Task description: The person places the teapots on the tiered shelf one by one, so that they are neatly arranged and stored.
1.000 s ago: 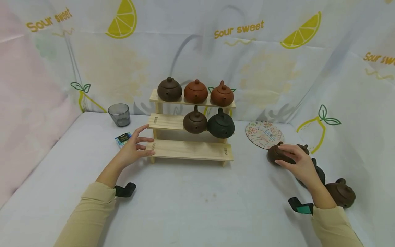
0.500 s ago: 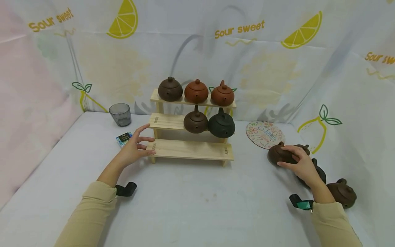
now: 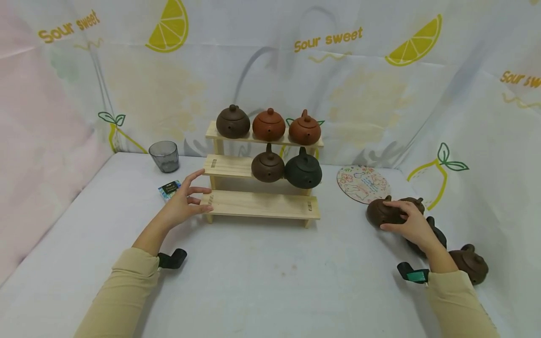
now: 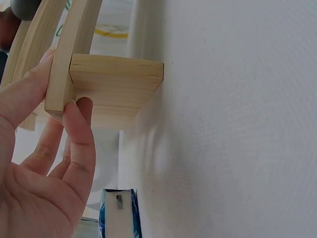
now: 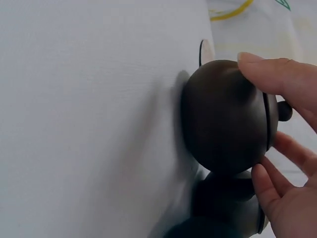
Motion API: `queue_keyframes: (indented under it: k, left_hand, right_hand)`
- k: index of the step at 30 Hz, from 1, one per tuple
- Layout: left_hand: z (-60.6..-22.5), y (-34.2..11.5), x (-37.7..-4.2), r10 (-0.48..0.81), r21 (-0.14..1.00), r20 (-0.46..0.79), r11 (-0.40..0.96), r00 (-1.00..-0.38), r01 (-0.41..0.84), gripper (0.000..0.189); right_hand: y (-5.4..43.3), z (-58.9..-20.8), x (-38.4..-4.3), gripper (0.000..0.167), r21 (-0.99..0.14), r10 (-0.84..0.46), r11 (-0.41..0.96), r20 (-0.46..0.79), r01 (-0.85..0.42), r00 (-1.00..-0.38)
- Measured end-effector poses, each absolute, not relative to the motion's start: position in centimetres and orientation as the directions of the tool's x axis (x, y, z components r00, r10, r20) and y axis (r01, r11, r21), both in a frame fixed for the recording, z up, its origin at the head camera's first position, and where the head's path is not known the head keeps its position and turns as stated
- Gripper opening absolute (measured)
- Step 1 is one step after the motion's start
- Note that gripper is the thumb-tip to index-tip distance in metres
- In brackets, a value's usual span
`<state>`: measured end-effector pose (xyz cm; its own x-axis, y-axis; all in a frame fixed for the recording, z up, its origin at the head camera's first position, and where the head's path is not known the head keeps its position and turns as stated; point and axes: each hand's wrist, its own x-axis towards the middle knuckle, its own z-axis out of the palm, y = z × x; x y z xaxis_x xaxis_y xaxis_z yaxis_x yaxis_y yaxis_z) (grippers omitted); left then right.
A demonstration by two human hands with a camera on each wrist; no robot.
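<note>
My left hand [image 3: 181,205] grips the left end of the bottom board of a three-tier wooden display stand [image 3: 259,205]. In the left wrist view the thumb lies over the board [image 4: 62,82] and fingertips touch its underside. At the right, my right hand [image 3: 412,230] holds a dark brown teapot [image 3: 375,213] standing on the table. The right wrist view shows the thumb on one side of this teapot [image 5: 223,119] and fingers on the other, around its lid knob [image 5: 284,111]. Several more teapots sit close by, partly hidden by the hand, including a brown one [image 3: 470,265].
Three teapots, including an orange-brown one [image 3: 269,126], stand on the top tier. A brown teapot [image 3: 268,166] and a dark green teapot [image 3: 303,170] share the middle tier. Around the stand are a grey glass [image 3: 165,157], a small blue packet [image 3: 170,189] and a round patterned mat [image 3: 362,184].
My right hand has shifted slightly right and its fingers have settled around the dark brown teapot. The left hand stays on the stand; the other teapots have not moved.
</note>
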<state>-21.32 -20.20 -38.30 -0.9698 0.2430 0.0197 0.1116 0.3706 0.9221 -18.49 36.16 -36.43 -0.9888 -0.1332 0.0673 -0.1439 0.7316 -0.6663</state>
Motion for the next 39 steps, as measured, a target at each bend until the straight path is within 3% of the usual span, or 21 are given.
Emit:
queue_keyframes:
  k: [11, 21, 33, 39]
  left_hand:
    - [-38.3, -20.1, -21.3, 0.243, 0.924, 0.02, 0.365, -0.97, 0.111, 0.098]
    - [-38.3, -20.2, -21.3, 0.244, 0.92, 0.02, 0.375, -0.97, 0.114, 0.098]
    - [-38.4, -20.2, -21.3, 0.245, 0.927, 0.017, 0.36, -0.969, 0.108, 0.098]
    - [-38.4, -20.2, -21.3, 0.245, 0.921, 0.028, 0.37, -0.969, 0.12, 0.098]
  right_hand:
    - [35.7, -36.5, -19.1, 0.062, -0.59, -0.166, 0.784, 0.098, -0.191, -0.981]
    - [34.5, -37.3, -19.0, 0.064, -0.697, -0.215, 0.686, 0.079, -0.209, -0.973]
    - [33.6, -37.8, -19.3, 0.066, -0.612, -0.226, 0.747, 0.135, -0.261, -0.965]
    - [33.4, -37.8, -19.1, 0.068, -0.634, -0.191, 0.746, 0.088, -0.203, -0.978]
